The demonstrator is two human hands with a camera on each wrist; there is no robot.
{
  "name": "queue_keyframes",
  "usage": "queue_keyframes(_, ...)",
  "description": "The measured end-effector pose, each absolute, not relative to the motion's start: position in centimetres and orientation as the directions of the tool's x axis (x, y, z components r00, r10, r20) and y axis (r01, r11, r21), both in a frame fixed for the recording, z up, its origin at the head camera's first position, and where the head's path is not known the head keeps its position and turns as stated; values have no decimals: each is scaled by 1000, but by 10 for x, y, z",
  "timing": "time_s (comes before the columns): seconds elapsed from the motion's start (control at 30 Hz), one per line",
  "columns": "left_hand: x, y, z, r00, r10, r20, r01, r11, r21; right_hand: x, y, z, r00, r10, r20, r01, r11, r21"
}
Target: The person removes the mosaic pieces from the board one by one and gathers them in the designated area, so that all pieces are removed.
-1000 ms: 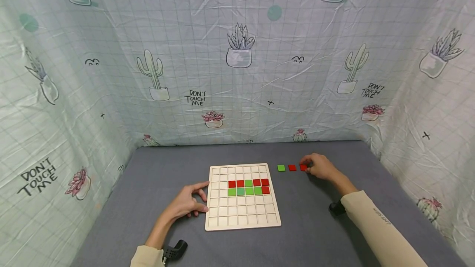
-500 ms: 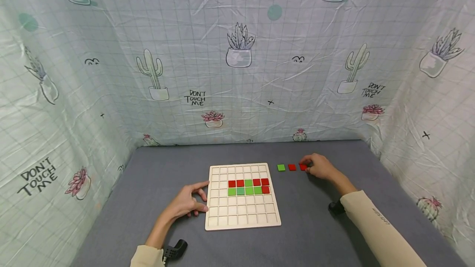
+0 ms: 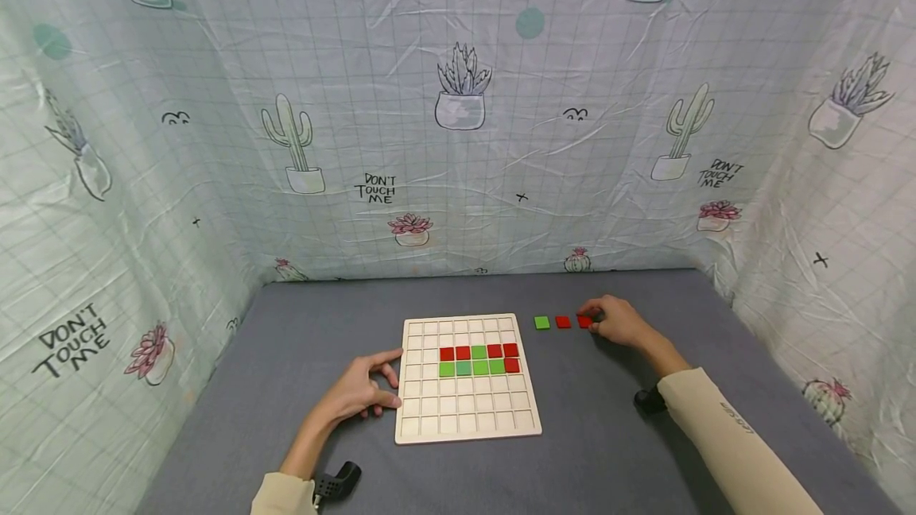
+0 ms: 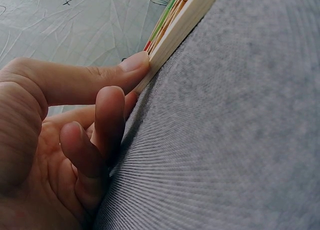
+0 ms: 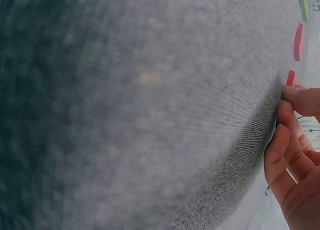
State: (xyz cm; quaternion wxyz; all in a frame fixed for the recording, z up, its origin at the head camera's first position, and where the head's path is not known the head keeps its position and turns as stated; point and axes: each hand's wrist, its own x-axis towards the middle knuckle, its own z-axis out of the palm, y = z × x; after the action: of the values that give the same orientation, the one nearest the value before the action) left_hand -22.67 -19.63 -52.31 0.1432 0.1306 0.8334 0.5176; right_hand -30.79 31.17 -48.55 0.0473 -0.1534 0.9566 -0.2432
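A pale wooden grid board [image 3: 468, 423] lies on the table, with two rows of red and green square tiles in its cells. My left hand [image 3: 358, 388] rests against its left edge, thumb and index finger spread apart along it; in the left wrist view the thumb [image 4: 136, 63] presses the board's side [image 4: 177, 33]. To the right of the board, my right hand [image 3: 619, 321] has thumb and fingertips on the rightmost red tile [image 3: 584, 322], pinching its right end. In the right wrist view that tile [image 5: 291, 78] is partly covered by the fingers.
Left of the pinched tile, another red tile [image 3: 562, 322] and a green tile [image 3: 541, 323] lie in line on the grey tabletop [image 3: 343, 304]. A cloth printed with cactus pots [image 3: 460, 111] hangs behind the table and along both sides.
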Motion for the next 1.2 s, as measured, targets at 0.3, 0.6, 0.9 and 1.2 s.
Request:
queue_keyframes(0.3, -227, -196, -524, -929, 353, -112, 60, 440, 896, -308, 312, -488, -934, -354, 42, -333, 826, -455)
queue_keyframes(0.6, -227, -197, -523, -927, 357, -113, 58, 435, 898, -303, 299, -479, -920, -378, 99, -378, 798, -470)
queue_keyframes(0.9, -227, -197, -524, -926, 360, -109, 61, 431, 900, -303, 273, -470, -889, -443, 119, -438, 744, -504)
queue_keyframes(1.2, -228, -197, -524, -923, 369, -109, 65, 429, 901, -298, 241, -460, -843, -523, 126, -506, 692, -516)
